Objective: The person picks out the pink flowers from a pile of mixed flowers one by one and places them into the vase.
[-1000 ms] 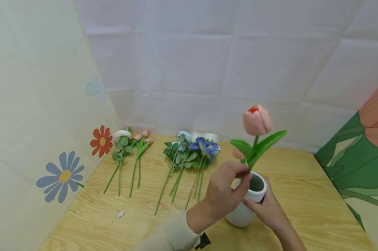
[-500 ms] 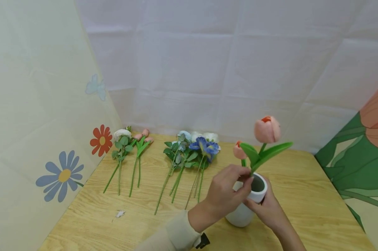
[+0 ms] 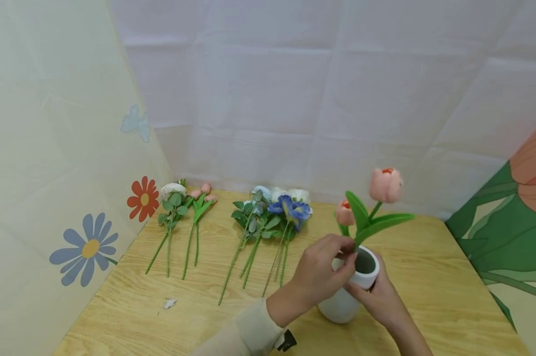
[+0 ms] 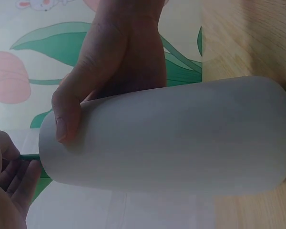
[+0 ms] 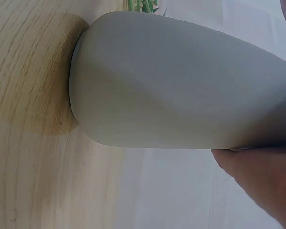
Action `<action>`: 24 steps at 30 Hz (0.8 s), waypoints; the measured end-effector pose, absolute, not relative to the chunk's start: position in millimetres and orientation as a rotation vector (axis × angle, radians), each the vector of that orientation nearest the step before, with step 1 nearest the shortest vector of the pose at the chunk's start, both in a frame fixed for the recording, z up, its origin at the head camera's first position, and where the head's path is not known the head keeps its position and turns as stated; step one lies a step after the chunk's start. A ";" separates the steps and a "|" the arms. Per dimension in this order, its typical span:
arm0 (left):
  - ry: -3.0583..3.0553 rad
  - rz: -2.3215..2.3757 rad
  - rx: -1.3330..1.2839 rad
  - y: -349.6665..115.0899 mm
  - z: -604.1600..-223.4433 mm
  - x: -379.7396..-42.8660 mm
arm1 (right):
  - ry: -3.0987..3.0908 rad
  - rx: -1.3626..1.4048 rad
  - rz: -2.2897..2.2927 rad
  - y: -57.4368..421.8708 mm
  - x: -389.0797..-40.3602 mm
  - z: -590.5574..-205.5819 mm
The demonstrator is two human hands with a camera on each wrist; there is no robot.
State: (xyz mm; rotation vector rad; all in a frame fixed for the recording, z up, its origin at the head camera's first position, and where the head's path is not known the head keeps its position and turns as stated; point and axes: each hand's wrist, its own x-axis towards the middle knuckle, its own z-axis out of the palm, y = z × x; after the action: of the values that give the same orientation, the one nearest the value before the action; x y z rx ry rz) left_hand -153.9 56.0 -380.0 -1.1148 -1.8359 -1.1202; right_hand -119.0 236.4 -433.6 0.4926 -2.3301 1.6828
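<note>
At the vase mouth my left hand pinches the green stem of a pink tulip between thumb and fingers. The tulip's two green leaves spread above the rim, and its bloom leans right. My right hand grips the white vase near its neck; in the left wrist view the right thumb lies along the vase wall. A second, smaller-looking pink tulip rises behind my left hand, which hides its lower stem. The vase stands on the table, and its base shows in the right wrist view.
Blue and white flowers lie with their stems toward me, left of the vase. Farther left lie pink tulips and a white flower with leaves. A small white scrap is on the wooden table. Printed cloths hang around.
The held tulip's bloom has moved right and down, and its leaves have turned. More of the second tulip shows. My right hand has stayed on the vase.
</note>
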 end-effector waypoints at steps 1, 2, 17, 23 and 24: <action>-1.847 -1.125 -1.116 55.7 -380.0 -154.0 | -2.325 0.490 1.684 236.2 -119.0 -433.9; -1.859 -1.127 -1.116 55.6 -380.1 -154.1 | -2.320 0.487 1.687 236.0 -119.0 -434.0; -1.939 -1.160 -1.112 53.7 -383.0 -154.1 | -2.342 0.477 1.704 234.3 -118.8 -430.9; -1.958 -1.100 -1.086 50.3 -384.4 -154.7 | -2.359 0.478 1.659 235.0 -118.6 -429.7; -1.964 -1.092 -1.083 49.6 -384.6 -154.6 | -2.369 0.478 1.664 235.6 -118.6 -429.6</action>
State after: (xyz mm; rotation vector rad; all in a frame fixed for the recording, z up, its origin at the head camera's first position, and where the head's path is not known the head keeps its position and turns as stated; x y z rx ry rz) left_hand -154.6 49.6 -384.6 -1.0834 -1.9640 -1.0923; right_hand -118.6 235.6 -429.6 0.4779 -2.3694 1.6635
